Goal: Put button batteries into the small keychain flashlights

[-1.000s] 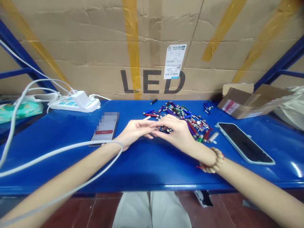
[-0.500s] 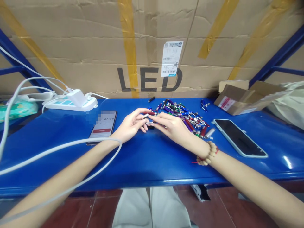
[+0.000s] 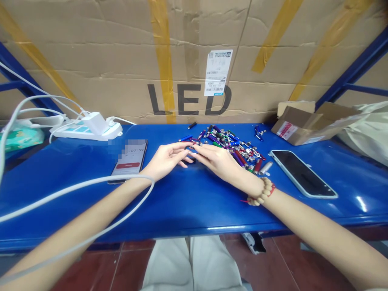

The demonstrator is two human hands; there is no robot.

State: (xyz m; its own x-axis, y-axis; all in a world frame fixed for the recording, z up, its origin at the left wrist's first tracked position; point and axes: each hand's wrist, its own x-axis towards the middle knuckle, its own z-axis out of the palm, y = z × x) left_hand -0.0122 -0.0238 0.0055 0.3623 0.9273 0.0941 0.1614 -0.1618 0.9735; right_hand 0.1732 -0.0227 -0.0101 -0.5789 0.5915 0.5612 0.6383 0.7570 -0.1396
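My left hand [image 3: 169, 158] and my right hand [image 3: 216, 159] meet fingertip to fingertip just above the blue tabletop [image 3: 169, 202]. Thumb and fingers of each are pinched together around something small and dark that I cannot make out. A dark piece [image 3: 194, 160] shows beneath the fingertips. Right behind them lie a blue tube [image 3: 185, 138] and a partly covered red one. To the right of my fingers spreads a pile of small metallic coloured tubes and parts [image 3: 226, 137], partly hidden by my right hand. A silver tube [image 3: 266, 168] lies near my right wrist.
A phone with a lit screen [image 3: 129, 159] lies at left, a dark-screened phone [image 3: 303, 173] at right. A white power strip [image 3: 112, 132] and a white cable [image 3: 75, 186] are on the left. An opened small carton [image 3: 298, 125] stands back right, before a large cardboard box [image 3: 121, 60].
The silvery piece seen between my fingertips is no longer visible, and my fingers have closed in a little. The whole view has shifted slightly.
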